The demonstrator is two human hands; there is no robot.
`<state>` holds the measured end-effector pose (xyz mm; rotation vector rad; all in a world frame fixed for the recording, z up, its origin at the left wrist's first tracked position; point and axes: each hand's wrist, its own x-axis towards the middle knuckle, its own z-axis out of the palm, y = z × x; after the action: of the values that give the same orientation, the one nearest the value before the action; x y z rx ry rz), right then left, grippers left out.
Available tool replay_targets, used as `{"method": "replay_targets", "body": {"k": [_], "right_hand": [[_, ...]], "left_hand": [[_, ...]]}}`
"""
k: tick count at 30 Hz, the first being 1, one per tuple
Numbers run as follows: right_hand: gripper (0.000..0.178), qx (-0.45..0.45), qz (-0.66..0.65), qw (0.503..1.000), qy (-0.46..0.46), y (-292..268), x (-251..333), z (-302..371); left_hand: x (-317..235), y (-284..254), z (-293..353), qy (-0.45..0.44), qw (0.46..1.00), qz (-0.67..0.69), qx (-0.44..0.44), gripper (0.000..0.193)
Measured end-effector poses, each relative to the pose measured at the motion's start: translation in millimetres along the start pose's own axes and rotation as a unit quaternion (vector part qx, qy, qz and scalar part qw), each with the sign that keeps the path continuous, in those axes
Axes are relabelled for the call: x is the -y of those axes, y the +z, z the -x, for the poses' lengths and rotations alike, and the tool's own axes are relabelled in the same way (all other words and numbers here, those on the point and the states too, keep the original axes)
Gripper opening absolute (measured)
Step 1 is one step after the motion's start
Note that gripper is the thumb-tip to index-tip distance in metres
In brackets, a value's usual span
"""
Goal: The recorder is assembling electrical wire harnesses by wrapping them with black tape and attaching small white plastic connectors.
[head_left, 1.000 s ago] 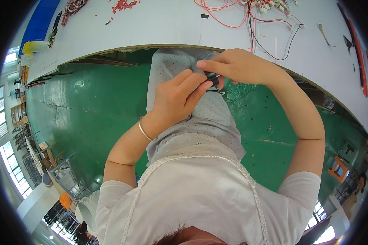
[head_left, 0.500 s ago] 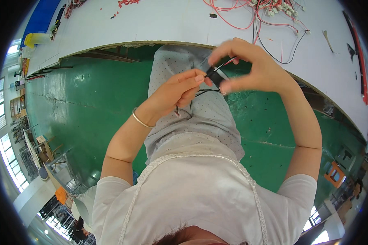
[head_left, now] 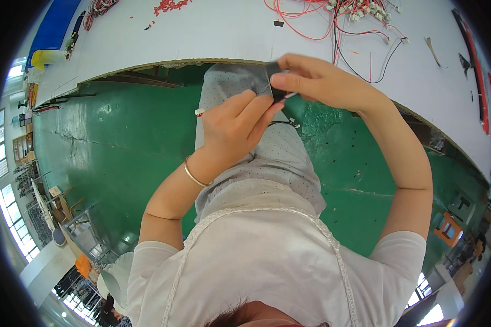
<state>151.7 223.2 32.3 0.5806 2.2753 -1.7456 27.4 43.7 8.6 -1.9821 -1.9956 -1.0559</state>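
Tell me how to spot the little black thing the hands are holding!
Start at the white table across the top, then drop just below its edge, above the grey lap. There the right hand pinches a small black piece that the left hand meets from below. Unlike the red wires on the table, it is dark, flat and held in the air.

Hands over our lap, table ahead

Our left hand (head_left: 232, 128) sits just left of our right hand (head_left: 322, 82); wires (head_left: 354, 22) lie on the table (head_left: 213, 32) beyond.
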Motion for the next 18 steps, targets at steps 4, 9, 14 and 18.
{"method": "replay_targets", "body": {"k": [4, 9, 14, 18], "right_hand": [[0.058, -0.015, -0.204, 0.966, -0.159, -7.3, 9.0, 13.1], [0.067, 0.045, -0.033, 0.977, -0.204, -17.7, 0.6, 18.4], [0.061, 0.047, 0.136, 0.943, -0.299, -21.1, 2.4, 21.5], [0.056, 0.037, 0.079, 0.937, -0.339, -23.3, 5.1, 25.2]], "left_hand": [[11.9, -6.1, 12.6, -0.280, 0.891, 0.348, 0.082, 0.015], [22.3, -20.8, 5.0, -0.476, 0.532, 0.643, 0.275, 0.032], [30.7, -14.1, -3.4, -0.414, 0.637, 0.583, 0.287, 0.030], [17.1, -24.3, -18.6, -0.411, 0.701, 0.533, 0.235, 0.026]]}}
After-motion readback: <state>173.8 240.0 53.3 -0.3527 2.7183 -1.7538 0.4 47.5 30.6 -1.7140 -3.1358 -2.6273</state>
